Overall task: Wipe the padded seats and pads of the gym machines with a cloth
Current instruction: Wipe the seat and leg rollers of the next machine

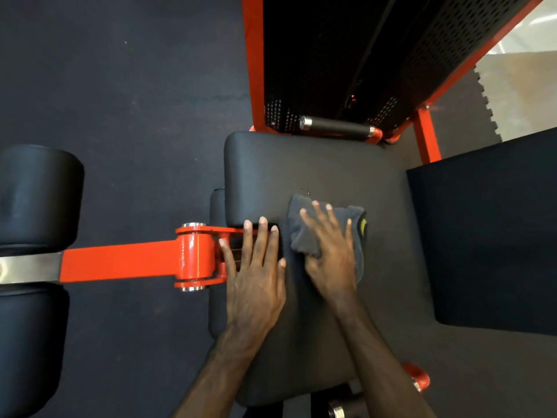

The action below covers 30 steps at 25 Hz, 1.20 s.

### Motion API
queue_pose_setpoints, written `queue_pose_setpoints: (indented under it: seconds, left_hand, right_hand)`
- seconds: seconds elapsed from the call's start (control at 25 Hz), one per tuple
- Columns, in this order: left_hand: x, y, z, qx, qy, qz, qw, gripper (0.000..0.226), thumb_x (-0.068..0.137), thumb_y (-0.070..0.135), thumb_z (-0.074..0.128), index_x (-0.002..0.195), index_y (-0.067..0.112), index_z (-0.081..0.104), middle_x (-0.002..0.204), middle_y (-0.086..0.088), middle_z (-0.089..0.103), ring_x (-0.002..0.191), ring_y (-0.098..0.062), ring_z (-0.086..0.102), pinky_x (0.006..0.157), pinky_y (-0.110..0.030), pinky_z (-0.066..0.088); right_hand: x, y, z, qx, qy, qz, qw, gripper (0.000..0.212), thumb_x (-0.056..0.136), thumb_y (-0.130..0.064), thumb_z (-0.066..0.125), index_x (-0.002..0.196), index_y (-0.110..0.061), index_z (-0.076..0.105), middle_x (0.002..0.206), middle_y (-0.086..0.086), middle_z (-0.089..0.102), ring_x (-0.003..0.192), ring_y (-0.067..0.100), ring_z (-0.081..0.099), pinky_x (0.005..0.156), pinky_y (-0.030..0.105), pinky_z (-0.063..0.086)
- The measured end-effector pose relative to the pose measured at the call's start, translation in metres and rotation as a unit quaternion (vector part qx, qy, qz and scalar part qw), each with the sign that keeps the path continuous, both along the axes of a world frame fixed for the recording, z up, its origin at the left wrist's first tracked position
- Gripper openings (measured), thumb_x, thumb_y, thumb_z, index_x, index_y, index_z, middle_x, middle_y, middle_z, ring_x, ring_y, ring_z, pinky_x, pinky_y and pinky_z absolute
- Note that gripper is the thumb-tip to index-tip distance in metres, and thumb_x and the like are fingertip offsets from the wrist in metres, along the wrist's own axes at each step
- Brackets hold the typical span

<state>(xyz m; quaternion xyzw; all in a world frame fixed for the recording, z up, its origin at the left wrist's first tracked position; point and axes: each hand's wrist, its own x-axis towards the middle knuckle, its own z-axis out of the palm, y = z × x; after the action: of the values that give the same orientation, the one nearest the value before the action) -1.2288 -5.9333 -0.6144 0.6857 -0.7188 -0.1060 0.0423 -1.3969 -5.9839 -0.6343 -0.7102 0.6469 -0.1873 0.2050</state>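
A black padded seat (316, 164) of a red-framed gym machine fills the middle of the view. A dark grey cloth (357, 236) with a yellow mark lies bunched on the seat. My right hand (328, 248) presses flat on the cloth with fingers spread. My left hand (256, 273) rests flat beside it on the seat's left edge, fingers straight, reaching over the red pivot bracket (196, 257). A black back pad (488, 230) stands at the right. Two black roller pads (36, 191) sit at the far left on the red arm (120, 260).
A black grip handle (337, 125) with chrome ends lies behind the seat, in front of the perforated black weight-stack guard (376, 55). Red frame posts (426, 137) rise at the back. Dark rubber floor (120, 86) surrounds the machine; another handle end (419, 378) shows at lower right.
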Motion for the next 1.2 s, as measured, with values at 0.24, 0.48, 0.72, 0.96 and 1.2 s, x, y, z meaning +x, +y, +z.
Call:
queue_pose_setpoints:
  seconds: [0.24, 0.48, 0.72, 0.96, 1.2]
  left_hand:
    - [-0.036, -0.003, -0.006, 0.027, -0.01, 0.011, 1.0, 0.065, 0.109, 0.038, 0.035, 0.167, 0.01, 0.022, 0.177, -0.01, 0.004, 0.164, -0.028, 0.0, 0.127, -0.065, 0.014]
    - [-0.067, -0.008, -0.014, 0.038, -0.054, 0.035, 0.997, 0.068, 0.111, 0.038, 0.03, 0.168, 0.005, 0.012, 0.176, -0.017, -0.002, 0.164, -0.032, -0.001, 0.13, -0.059, 0.014]
    - [-0.071, -0.009, -0.013, 0.043, -0.08, 0.041, 0.995, 0.068, 0.11, 0.037, 0.03, 0.167, 0.003, 0.013, 0.176, -0.018, 0.0, 0.164, -0.033, 0.001, 0.128, -0.059, 0.019]
    - [-0.075, -0.009, -0.011, 0.039, -0.09, 0.045, 0.994, 0.07, 0.11, 0.038, 0.031, 0.167, 0.004, 0.009, 0.176, -0.017, -0.003, 0.164, -0.032, -0.002, 0.13, -0.057, 0.016]
    - [-0.078, -0.01, -0.01, 0.042, -0.096, 0.049, 0.993, 0.07, 0.11, 0.037, 0.029, 0.168, 0.004, 0.007, 0.176, -0.018, -0.005, 0.164, -0.033, -0.003, 0.13, -0.056, 0.017]
  right_hand:
    - [-0.02, 0.063, 0.006, 0.021, -0.039, -0.042, 0.998, 0.089, 0.068, -0.01, 0.058, 0.155, -0.026, 0.05, 0.169, -0.003, 0.033, 0.161, 0.022, 0.018, 0.126, 0.067, 0.013]
    - [-0.094, -0.003, -0.018, 0.015, -0.015, 0.004, 1.0, 0.094, 0.066, -0.004, 0.065, 0.156, -0.026, 0.049, 0.17, -0.004, 0.033, 0.161, 0.019, 0.019, 0.126, 0.066, 0.013]
    - [-0.085, 0.042, -0.006, 0.009, -0.045, 0.053, 0.998, 0.091, 0.069, -0.012, 0.07, 0.157, -0.026, 0.047, 0.171, -0.003, 0.031, 0.161, 0.023, 0.02, 0.127, 0.065, 0.012]
    - [-0.135, 0.02, -0.024, 0.053, -0.006, -0.126, 0.991, 0.099, 0.061, -0.01, 0.06, 0.157, -0.029, 0.046, 0.171, -0.004, 0.031, 0.161, 0.02, 0.018, 0.126, 0.066, 0.011]
    - [-0.116, 0.024, -0.013, 0.025, -0.022, 0.027, 0.999, 0.094, 0.065, -0.011, 0.059, 0.157, -0.028, 0.047, 0.171, -0.005, 0.03, 0.162, 0.021, 0.016, 0.128, 0.062, 0.009]
